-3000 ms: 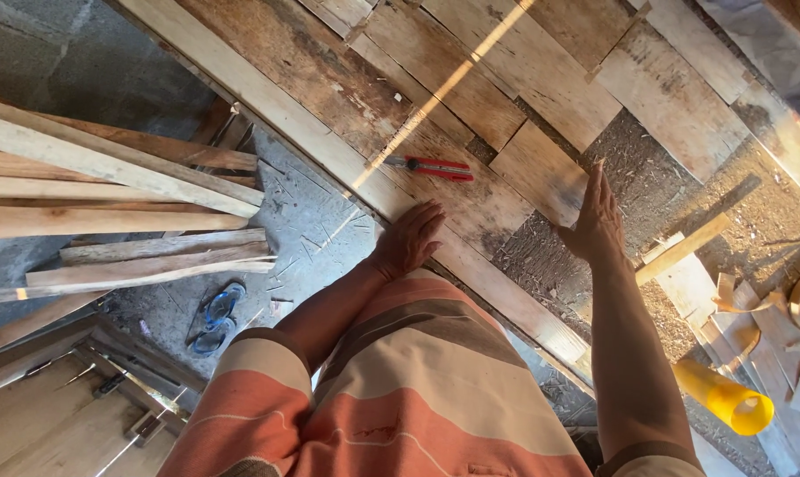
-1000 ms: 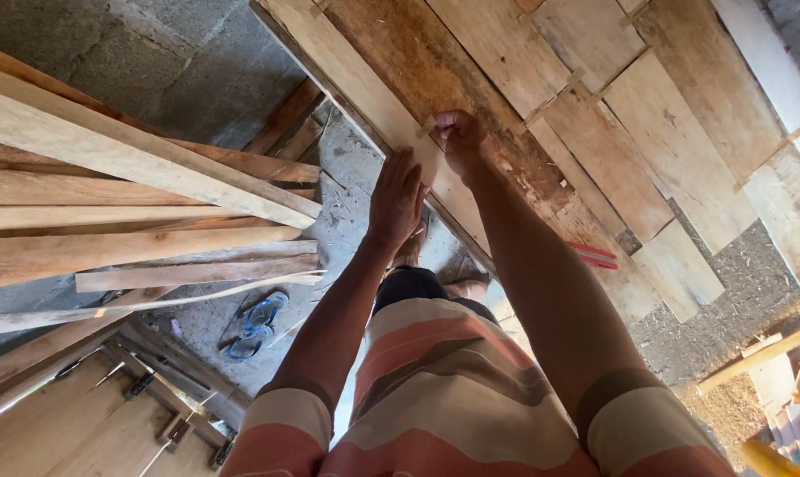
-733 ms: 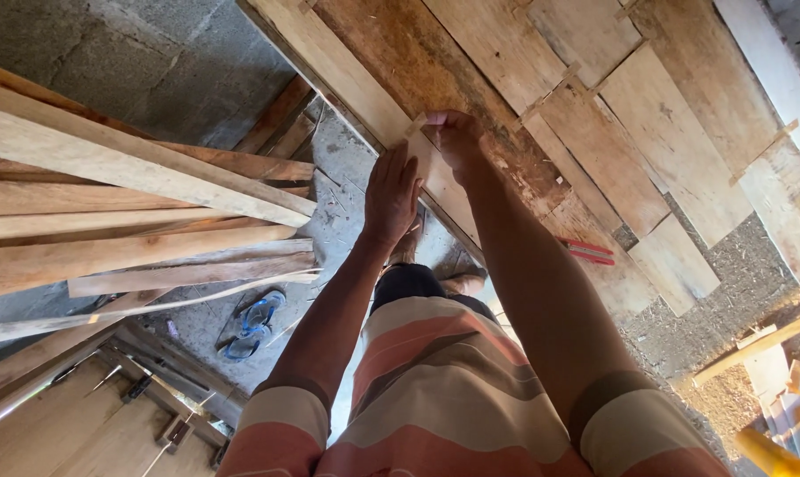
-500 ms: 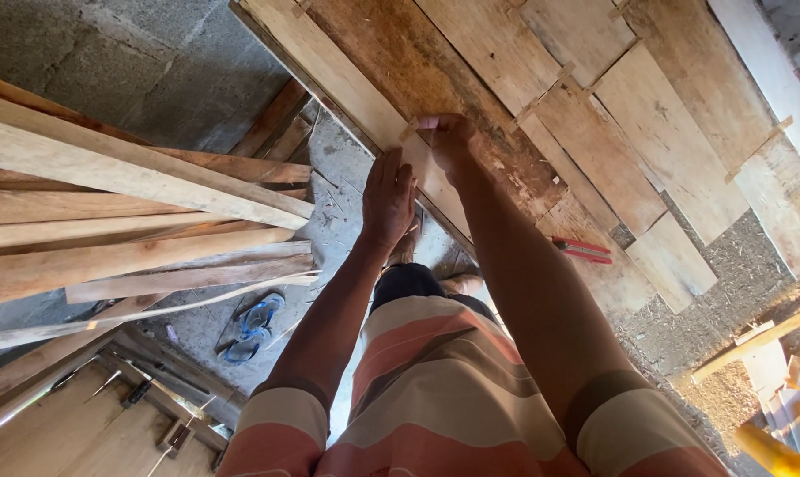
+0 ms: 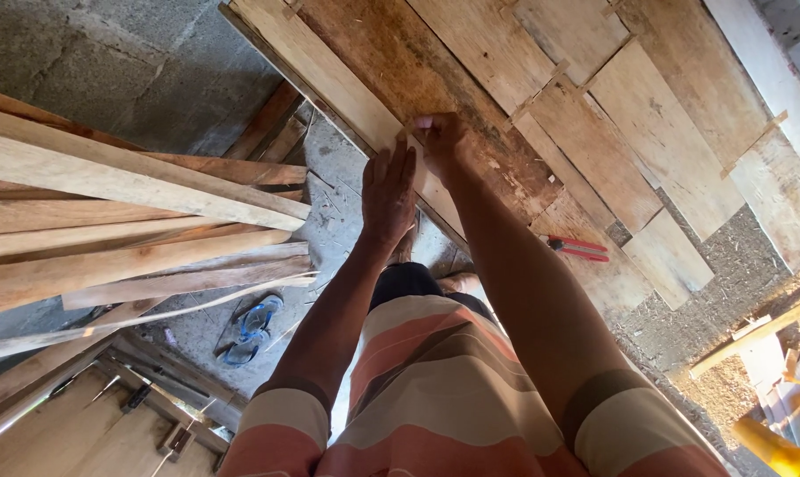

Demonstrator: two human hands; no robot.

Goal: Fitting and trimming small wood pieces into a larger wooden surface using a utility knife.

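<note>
My left hand (image 5: 388,193) lies flat with fingers straight against the near edge of a long pale wooden plank (image 5: 320,75) that borders a panel of joined boards (image 5: 541,97). My right hand (image 5: 437,137) is curled, fingertips pinched at the same edge just beyond the left hand; whether it holds something small I cannot tell. Both arms reach forward over my striped orange and cream shirt (image 5: 435,397).
Red-handled pliers (image 5: 577,248) lie on the boards to the right. A stack of loose timber planks (image 5: 126,221) is at the left. Blue sandals (image 5: 250,329) rest on the concrete floor. A yellow object (image 5: 775,449) sits at the bottom right.
Three seconds ago both hands were spread apart on the boards; they have since come together at the plank's edge. Over the last second they barely shift.
</note>
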